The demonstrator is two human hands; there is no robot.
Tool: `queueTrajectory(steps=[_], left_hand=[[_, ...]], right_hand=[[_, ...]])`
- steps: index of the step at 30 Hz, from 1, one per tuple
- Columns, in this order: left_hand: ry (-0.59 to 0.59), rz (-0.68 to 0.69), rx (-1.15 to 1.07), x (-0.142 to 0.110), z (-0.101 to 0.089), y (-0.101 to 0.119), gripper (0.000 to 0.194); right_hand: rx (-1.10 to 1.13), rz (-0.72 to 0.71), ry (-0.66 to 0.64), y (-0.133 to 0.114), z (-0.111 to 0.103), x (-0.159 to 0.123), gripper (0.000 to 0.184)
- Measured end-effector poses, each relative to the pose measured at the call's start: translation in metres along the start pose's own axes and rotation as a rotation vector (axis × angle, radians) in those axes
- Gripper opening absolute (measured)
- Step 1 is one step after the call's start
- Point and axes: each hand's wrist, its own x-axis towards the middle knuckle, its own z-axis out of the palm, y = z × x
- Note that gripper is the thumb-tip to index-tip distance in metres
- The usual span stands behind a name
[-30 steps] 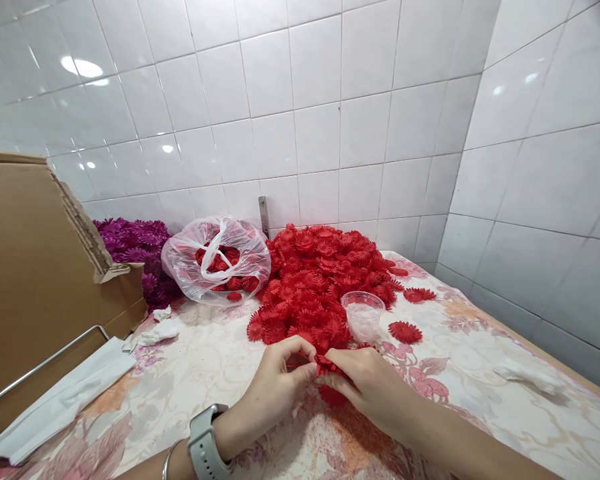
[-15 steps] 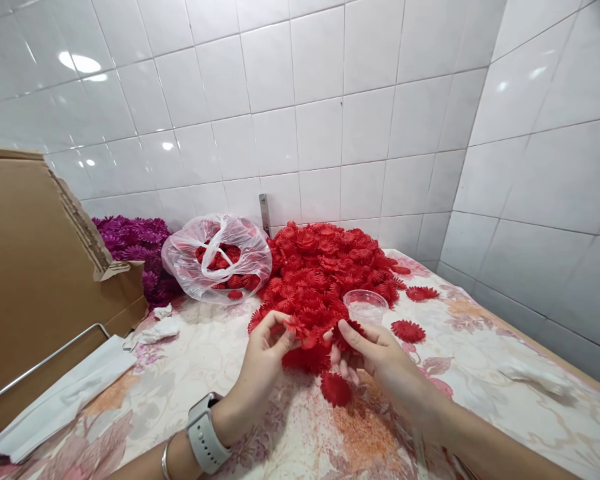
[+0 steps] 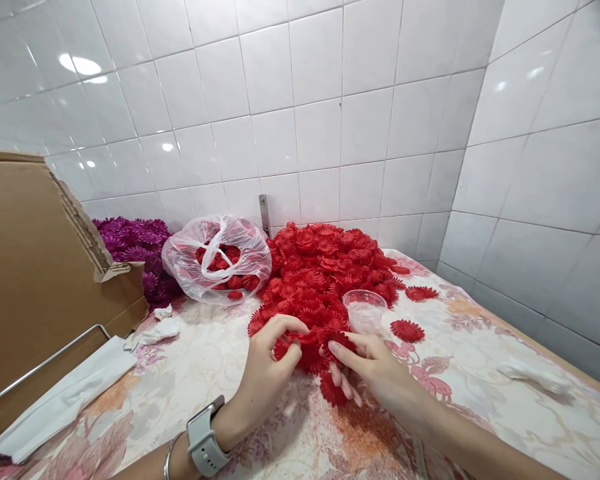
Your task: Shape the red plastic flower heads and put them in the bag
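My right hand (image 3: pixel 373 363) pinches a dark red artificial flower (image 3: pixel 341 343) between thumb and fingers, its other fingers curled below. Just left of it is my left hand (image 3: pixel 270 367), thumb and forefinger apart, with red petals showing in the gap; nothing is clearly gripped there. Both hands are at the near edge of a large heap of red artificial flowers (image 3: pixel 325 267). A single red flower (image 3: pixel 333 390) lies on the cloth beneath my right hand's fingers, partly hidden.
A clear plastic cup (image 3: pixel 365 308) stands right of the hands. Loose red flowers (image 3: pixel 407 331) lie beyond it. At left are a plastic bag (image 3: pixel 215 260) of red flowers, purple flowers (image 3: pixel 133 243) and a cardboard box (image 3: pixel 35 260). A tiled wall (image 3: pixel 320 133) rises behind the floral tablecloth (image 3: pixel 205 353).
My left thumb and forefinger have parted from the lighter red flower they pinched. My right hand, still holding its flower, has shifted slightly left and down.
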Motion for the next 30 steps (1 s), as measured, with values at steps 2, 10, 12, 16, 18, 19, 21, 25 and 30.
queueTrajectory(steps=[2,10,12,16,18,19,21,25,30], left_hand=[[-0.102,-0.04,-0.036,-0.001,0.001,0.003,0.013],[-0.238,-0.149,-0.191,-0.005,0.008,0.004,0.011],[-0.246,-0.16,-0.164,-0.005,0.007,0.003,0.006],[-0.255,-0.191,-0.142,-0.005,0.007,0.003,0.008],[-0.252,-0.175,-0.118,-0.005,0.007,0.003,0.008],[-0.248,-0.165,-0.114,-0.005,0.008,0.003,0.009],[-0.23,-0.165,-0.147,-0.005,0.009,0.001,0.009],[-0.186,-0.225,-0.313,-0.004,0.01,-0.003,0.009],[-0.077,-0.26,-0.384,0.005,0.007,-0.006,0.017]], right_hand=[[-0.034,0.002,-0.001,0.001,0.0,-0.001,0.037],[-0.593,-0.207,0.101,0.005,-0.002,-0.002,0.033],[-0.652,-0.235,0.124,0.005,-0.002,-0.003,0.031],[-0.699,-0.234,0.1,0.007,-0.001,-0.003,0.028],[-0.73,-0.234,0.075,0.007,0.0,-0.003,0.027],[-0.733,-0.241,0.062,0.008,0.001,-0.003,0.026],[-0.684,-0.255,0.046,0.009,0.002,-0.003,0.025],[-0.376,-0.184,0.033,0.011,0.003,-0.001,0.035],[0.04,-0.068,0.076,0.007,0.001,0.002,0.043]])
